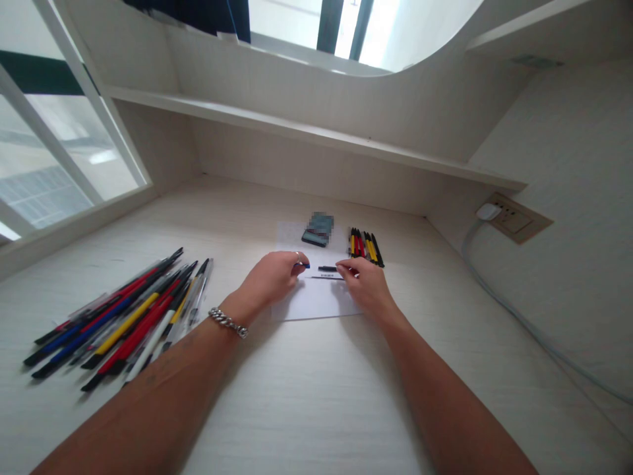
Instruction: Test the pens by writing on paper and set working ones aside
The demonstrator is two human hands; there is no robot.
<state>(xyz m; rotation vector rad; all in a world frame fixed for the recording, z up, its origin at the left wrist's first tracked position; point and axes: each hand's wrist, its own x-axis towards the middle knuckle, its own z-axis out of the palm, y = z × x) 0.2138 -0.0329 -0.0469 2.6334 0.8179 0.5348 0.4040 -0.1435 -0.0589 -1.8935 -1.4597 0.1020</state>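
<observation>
A white sheet of paper (316, 305) lies on the desk under both of my hands. My left hand (277, 276), with a ring and a chain bracelet, pinches a small blue pen part (302, 266) whose rest is hidden by the fingers. My right hand (363, 280) pinches a short black pen part (326, 268) that points left. A gap separates the two parts. Just below them a thin dark stick (326, 278), which looks like a pen refill, runs toward my right fingers; whether they touch it I cannot tell.
Several pens (128, 310) lie in a loose pile at left. A row of pens (363, 244) stands beyond my right hand. A phone-like object (317, 229), partly blurred, rests on the paper's far part. A white charger (488, 211) with a cable (514, 315) hangs at the right wall.
</observation>
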